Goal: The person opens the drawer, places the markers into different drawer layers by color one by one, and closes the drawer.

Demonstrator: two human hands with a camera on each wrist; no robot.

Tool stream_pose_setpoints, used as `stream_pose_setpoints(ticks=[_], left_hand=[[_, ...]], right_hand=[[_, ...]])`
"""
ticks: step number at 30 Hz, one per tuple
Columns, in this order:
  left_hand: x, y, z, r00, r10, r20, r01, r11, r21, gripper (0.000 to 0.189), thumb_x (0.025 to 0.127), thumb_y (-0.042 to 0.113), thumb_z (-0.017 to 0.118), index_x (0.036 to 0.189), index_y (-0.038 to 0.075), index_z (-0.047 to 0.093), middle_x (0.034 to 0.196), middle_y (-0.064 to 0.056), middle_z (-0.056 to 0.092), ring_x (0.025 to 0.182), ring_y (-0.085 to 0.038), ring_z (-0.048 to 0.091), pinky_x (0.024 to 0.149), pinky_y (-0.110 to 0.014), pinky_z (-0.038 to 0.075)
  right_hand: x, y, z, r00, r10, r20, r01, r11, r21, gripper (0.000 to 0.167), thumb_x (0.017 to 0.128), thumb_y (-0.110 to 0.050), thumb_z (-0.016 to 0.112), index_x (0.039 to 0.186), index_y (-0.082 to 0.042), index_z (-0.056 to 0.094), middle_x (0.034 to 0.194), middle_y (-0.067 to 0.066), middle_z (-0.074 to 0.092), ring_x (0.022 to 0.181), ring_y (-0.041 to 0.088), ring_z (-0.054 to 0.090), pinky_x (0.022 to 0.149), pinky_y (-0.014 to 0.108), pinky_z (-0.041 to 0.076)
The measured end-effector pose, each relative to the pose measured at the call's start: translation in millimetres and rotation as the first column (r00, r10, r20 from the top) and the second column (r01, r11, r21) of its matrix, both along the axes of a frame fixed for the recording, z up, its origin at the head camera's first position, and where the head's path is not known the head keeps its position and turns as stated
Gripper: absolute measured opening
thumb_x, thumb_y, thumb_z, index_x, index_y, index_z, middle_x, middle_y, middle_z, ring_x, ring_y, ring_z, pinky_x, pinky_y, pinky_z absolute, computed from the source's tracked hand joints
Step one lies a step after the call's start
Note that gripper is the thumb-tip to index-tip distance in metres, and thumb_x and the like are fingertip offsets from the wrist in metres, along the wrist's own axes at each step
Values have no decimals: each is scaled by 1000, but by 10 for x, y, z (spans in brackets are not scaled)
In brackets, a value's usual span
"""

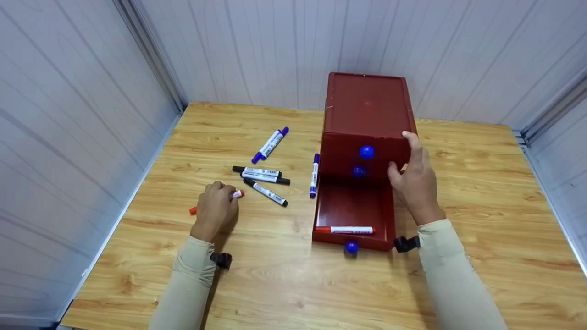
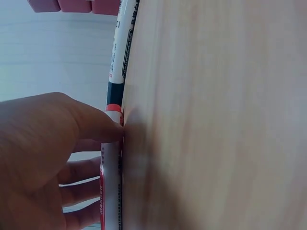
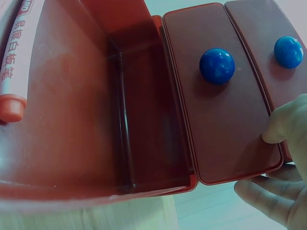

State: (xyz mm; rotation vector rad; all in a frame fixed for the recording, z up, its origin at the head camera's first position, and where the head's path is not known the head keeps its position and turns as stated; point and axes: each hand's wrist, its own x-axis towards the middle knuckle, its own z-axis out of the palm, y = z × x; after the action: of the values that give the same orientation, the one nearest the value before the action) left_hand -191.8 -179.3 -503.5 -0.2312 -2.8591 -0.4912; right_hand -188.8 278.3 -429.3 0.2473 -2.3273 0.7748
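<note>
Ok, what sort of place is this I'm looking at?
Probably a small work booth or test bay: pale panelled walls stand on three sides of a wood-grain table, and a grey strip, seemingly metal, runs along the left corner.

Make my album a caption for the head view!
Left hand grips a red marker; right hand holds the drawer box, bottom drawer open.

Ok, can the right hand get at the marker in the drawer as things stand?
Likely yes: the drawer is pulled out, open above, and nothing covers the marker. The right hand would probably just need to let go of the cabinet first.
</note>
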Motion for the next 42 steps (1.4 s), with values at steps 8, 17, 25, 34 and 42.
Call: stream_pose_setpoints(ticks=[8,17,25,34,42], left_hand=[[1,15,9,1000,3,-3,-3,1000,-10,19,87,11,68,102,1,74,99,-19,64,89,-38,60,71,-54,49],[0,43,-10,1000,19,7,-19,1000,-16,19,87,11,66,102,2,74,100,-17,64,88,-37,61,70,-52,51],[14,71,-8,998,23,-56,-25,999,-31,13,82,6,67,93,2,73,87,-15,63,76,-39,62,61,-53,50],[12,109,-8,995,20,-98,-24,999,-37,12,79,2,65,88,1,72,81,-14,62,67,-37,61,57,-52,49],[-13,153,-4,992,31,-122,-38,998,-54,10,83,1,63,88,-1,71,79,-17,62,60,-38,59,53,-51,49]], right_hand=[[2,6,13,1000,3,5,-3,1000,-2,73,90,-7,70,149,-22,30,117,29,53,70,34,53,58,49,52],[10,6,6,1000,-12,2,12,1000,-5,73,89,-8,70,149,-22,31,117,28,54,63,32,50,54,47,48],[15,7,-19,1000,-15,8,15,1000,-7,72,89,-7,69,148,-23,31,113,29,54,62,33,50,53,46,47],[15,12,-8,1000,-12,2,12,1000,-10,74,88,-8,70,148,-23,31,112,28,54,59,32,50,53,44,47],[5,8,4,1000,-1,9,1,1000,-7,74,89,-7,70,149,-24,30,115,28,53,65,33,54,55,47,51]])
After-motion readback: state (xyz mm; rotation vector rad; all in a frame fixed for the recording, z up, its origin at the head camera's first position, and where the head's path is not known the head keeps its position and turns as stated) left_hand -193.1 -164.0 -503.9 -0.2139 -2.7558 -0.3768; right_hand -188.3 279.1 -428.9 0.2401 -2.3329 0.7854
